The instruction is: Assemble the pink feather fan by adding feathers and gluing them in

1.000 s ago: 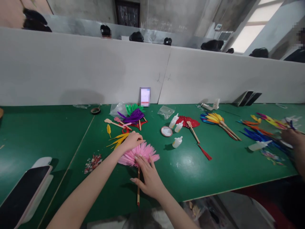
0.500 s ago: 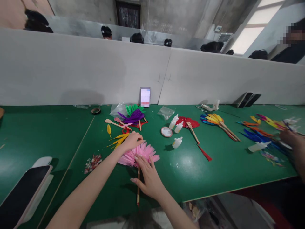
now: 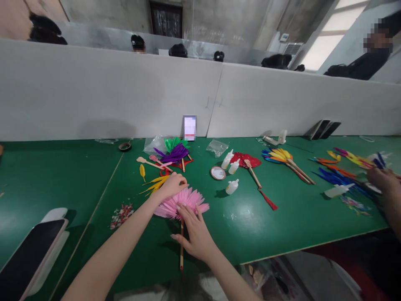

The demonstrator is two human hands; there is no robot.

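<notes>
A pink feather fan (image 3: 196, 198) lies on the green table, its thin wooden handle (image 3: 181, 255) pointing toward me. My left hand (image 3: 172, 184) is at the fan's upper left edge, fingers curled in on the feathers; its fingertips are partly hidden. Across the lower middle of the fan rests my right hand (image 3: 196, 234), open, with fingers spread on the feathers and thumb out to the left near the handle. Yellow feathers (image 3: 154, 186) lie just left of my left hand. Behind it are a purple feather fan (image 3: 172, 154) and a green one (image 3: 175, 144).
White glue bottles (image 3: 232, 187) stand right of the fan near a small round dish (image 3: 218, 173). A red fan (image 3: 247, 161) and a multicoloured feather fan (image 3: 282, 156) lie farther right. Another person's hand (image 3: 384, 182) holds feathers at the far right. A phone (image 3: 189, 127) leans on the white partition.
My hands and the pink fan stay in place; the view shifts slightly. At the far right, the other person's hand has moved a little with a dark blue feather piece.
</notes>
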